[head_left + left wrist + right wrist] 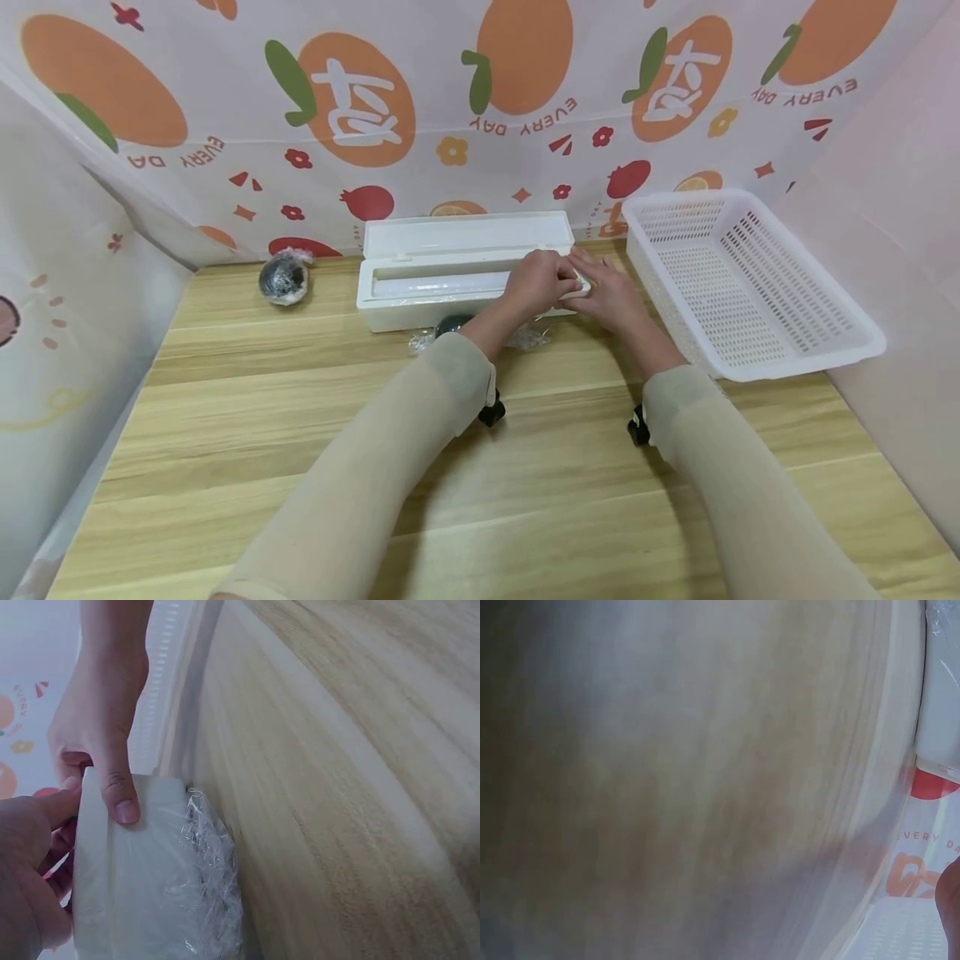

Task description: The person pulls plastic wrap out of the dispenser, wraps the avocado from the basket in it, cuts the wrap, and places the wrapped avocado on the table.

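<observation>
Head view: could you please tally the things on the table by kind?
White dispenser box: 1
White basket: 1
Wrapped dark balls: 2
Total: 4

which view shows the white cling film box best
The head view: the whole cling film box shows, lid open, both hands at its right end. The left wrist view shows only that end; the right wrist view, a blurred sliver.
</observation>
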### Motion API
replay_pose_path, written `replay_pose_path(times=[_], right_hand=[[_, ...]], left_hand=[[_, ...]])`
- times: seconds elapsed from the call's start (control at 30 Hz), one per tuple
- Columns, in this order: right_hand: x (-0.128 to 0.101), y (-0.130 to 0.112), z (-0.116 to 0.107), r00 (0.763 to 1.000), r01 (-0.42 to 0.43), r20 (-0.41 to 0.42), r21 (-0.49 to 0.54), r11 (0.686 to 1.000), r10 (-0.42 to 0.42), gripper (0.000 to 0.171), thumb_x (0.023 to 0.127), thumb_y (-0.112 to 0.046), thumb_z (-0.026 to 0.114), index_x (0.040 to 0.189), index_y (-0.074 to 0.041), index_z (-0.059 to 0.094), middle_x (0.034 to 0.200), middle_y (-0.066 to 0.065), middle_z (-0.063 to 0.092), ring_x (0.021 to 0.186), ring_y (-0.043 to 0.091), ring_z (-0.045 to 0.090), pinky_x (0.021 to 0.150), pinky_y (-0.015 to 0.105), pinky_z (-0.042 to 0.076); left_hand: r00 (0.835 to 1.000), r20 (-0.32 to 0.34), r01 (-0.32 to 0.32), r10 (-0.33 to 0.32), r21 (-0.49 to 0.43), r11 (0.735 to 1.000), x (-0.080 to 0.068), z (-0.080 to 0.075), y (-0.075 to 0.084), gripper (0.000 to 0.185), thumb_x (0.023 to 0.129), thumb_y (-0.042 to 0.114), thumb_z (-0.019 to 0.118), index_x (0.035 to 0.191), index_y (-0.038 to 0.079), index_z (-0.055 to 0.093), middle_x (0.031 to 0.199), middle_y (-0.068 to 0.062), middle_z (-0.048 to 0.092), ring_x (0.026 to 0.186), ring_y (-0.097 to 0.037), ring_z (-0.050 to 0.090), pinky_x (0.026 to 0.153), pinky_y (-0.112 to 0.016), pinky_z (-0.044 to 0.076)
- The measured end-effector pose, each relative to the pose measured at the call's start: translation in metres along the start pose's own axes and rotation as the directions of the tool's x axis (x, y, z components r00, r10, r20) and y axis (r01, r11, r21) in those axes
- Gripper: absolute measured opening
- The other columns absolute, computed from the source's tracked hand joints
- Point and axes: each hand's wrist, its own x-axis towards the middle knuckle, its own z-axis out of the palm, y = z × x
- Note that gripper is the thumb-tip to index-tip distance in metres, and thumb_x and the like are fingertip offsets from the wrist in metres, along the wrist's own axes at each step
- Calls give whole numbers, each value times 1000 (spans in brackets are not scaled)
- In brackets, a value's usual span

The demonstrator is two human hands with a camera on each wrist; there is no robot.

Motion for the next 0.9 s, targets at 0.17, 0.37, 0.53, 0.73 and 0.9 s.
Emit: replay_pose_path(times=[0.17, 0.37, 0.53, 0.73, 0.9], right_hand=[[-1, -2, 4, 1000, 18, 6, -27, 999, -18, 83, 78, -48, 80, 148, -22, 44, 156, -3, 36, 70, 23, 71, 121, 43, 22], [-1, -1, 7, 1000, 25, 4, -62, 998, -25, 85, 78, -50, 78, 150, -21, 42, 157, -3, 36, 84, 29, 71, 121, 43, 22], [-2, -1, 4, 1000, 13, 0, -60, 998, -13, 87, 77, -50, 79, 150, -20, 42, 157, -3, 35, 112, 41, 62, 119, 46, 25], [-1, 0, 2, 1000, -16, 21, -84, 996, 18, 86, 80, -51, 76, 152, -23, 38, 159, -3, 33, 100, 40, 65, 118, 51, 26], [0, -1, 0, 999, -14, 51, -97, 995, 18, 87, 82, -51, 74, 154, -22, 35, 160, -3, 30, 139, 45, 37, 118, 53, 25]], left_hand=[[1000, 0, -16, 17, -31, 999, -3, -2, -6, 15, 91, 33, 71, 84, 21, 78, 85, 9, 70, 78, -9, 56, 68, -24, 46], [999, 2, -37, 37, -58, 998, -7, -7, -11, 14, 90, 29, 73, 88, 17, 80, 91, 5, 71, 81, -9, 57, 69, -24, 47], [999, 7, -41, 42, -54, 998, -10, -15, -12, 15, 89, 27, 74, 89, 14, 80, 93, 1, 68, 85, -12, 57, 71, -25, 47], [999, 15, -40, 40, -35, 999, -12, -21, -17, 17, 90, 29, 73, 92, 14, 80, 94, 1, 71, 87, -12, 60, 73, -27, 50], [1000, 24, -19, 20, -36, 999, -14, -24, -22, 19, 91, 31, 72, 93, 13, 80, 95, 2, 72, 86, -11, 59, 72, -27, 49]])
